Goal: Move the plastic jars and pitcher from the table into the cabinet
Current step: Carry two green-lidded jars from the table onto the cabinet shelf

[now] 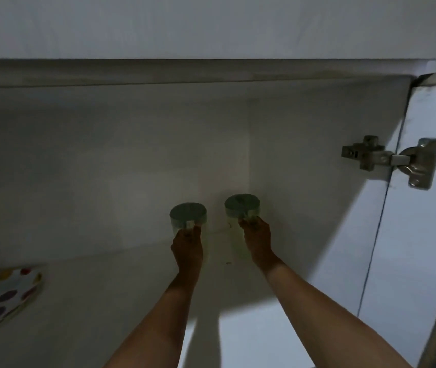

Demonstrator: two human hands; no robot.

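Both my arms reach deep into a dim white cabinet (pixel 105 168). My left hand (pixel 187 244) grips a clear plastic jar with a teal lid (pixel 188 213) near the back wall. My right hand (pixel 257 239) grips a second clear jar with a teal lid (pixel 242 204), standing close to the back right corner. The two jars stand upright side by side, a small gap between them, on the cabinet floor or just above it. No pitcher is in view.
A plate with coloured dots (pixel 4 293) lies on the cabinet floor at the left. The open cabinet door (pixel 424 248) hangs at the right on a metal hinge (pixel 389 160). The cabinet's top panel (pixel 185 70) runs above.
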